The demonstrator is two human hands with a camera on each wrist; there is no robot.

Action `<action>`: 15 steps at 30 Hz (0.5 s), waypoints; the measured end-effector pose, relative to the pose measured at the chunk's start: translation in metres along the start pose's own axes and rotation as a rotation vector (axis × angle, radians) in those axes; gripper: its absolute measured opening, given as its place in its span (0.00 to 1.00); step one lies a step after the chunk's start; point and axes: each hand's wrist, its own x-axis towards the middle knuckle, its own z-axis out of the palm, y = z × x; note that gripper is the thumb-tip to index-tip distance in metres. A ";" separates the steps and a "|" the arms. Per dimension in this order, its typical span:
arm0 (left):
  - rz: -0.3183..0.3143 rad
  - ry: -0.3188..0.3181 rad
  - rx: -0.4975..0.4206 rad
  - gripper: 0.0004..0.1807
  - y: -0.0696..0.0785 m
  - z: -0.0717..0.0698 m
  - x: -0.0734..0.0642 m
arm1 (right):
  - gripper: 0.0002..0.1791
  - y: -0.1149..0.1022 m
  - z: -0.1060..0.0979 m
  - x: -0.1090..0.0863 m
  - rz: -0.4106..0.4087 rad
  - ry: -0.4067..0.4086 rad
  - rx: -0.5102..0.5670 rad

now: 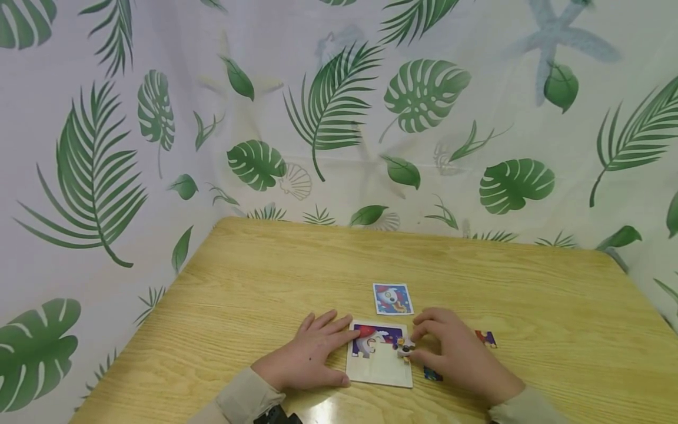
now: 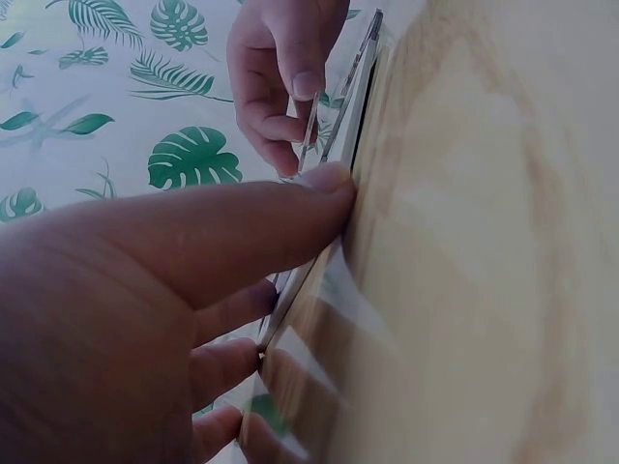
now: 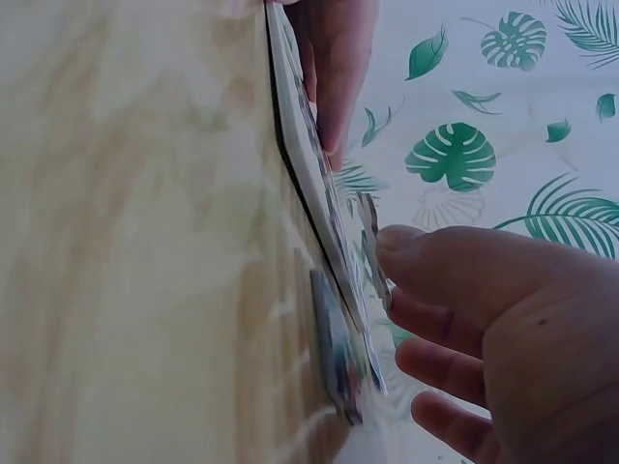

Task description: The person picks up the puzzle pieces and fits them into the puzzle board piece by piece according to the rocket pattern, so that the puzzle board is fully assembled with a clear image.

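The right hand [image 1: 450,353] pinches a small, multicoloured, flat jigsaw piece with a knobbed outline [image 1: 405,348] between thumb and fingertips, tilted at the right side of a pale, square, shallow-rimmed puzzle tray [image 1: 378,374]; whether its lower edge touches the tray cannot be told. The piece looks thin, stiff and very light, probably card or thin board, so a gentle fingertip hold on its opposite edges should do; its narrow knobs would likely bend or fray if squeezed hard, and its printed face may be a little slippery. Left of the pinch, the left hand [image 1: 315,353] lies with fingers spread and clenches nothing, touching the tray's left side, a sensible place to steady something this light. Just below the pinching hand lies a dark blue puzzle piece [image 1: 432,374]; to its right, a red-and-purple one [image 1: 485,338], each perhaps best lifted by its edges.
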 end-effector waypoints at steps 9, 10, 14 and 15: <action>-0.012 -0.009 -0.008 0.46 0.001 -0.001 0.000 | 0.08 -0.012 0.014 0.013 -0.047 -0.017 -0.039; -0.013 -0.009 -0.009 0.46 0.002 -0.001 0.000 | 0.08 -0.014 0.016 0.014 -0.051 -0.019 -0.046; -0.010 -0.006 -0.020 0.46 0.002 -0.001 0.000 | 0.09 -0.018 0.021 0.019 -0.073 -0.032 -0.075; -0.010 -0.004 -0.020 0.46 0.002 -0.001 0.000 | 0.09 -0.019 0.022 0.020 -0.076 -0.035 -0.080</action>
